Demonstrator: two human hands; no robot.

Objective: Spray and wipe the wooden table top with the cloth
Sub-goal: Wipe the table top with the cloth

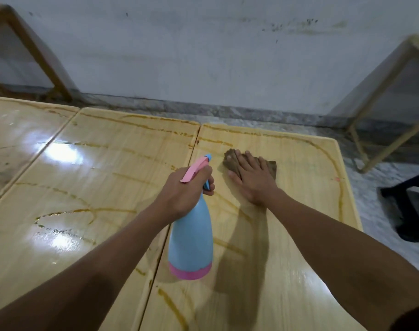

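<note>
My left hand [187,189] grips the neck of a light blue spray bottle [191,240] with a pink trigger and pink base, held above the table with the nozzle pointing away from me. My right hand [253,177] lies flat, fingers straight, pressing a brown cloth [271,167] onto the light wooden table top [299,235] towards its far right part. The wood carries brown streaks and curved marks. Wet, shiny patches show on the left panels.
Another wooden table panel [17,139] adjoins on the left. Wooden frames stand against the white wall at the far left [36,56] and far right [382,91]. A dark object [413,206] sits on the speckled floor beyond the right edge.
</note>
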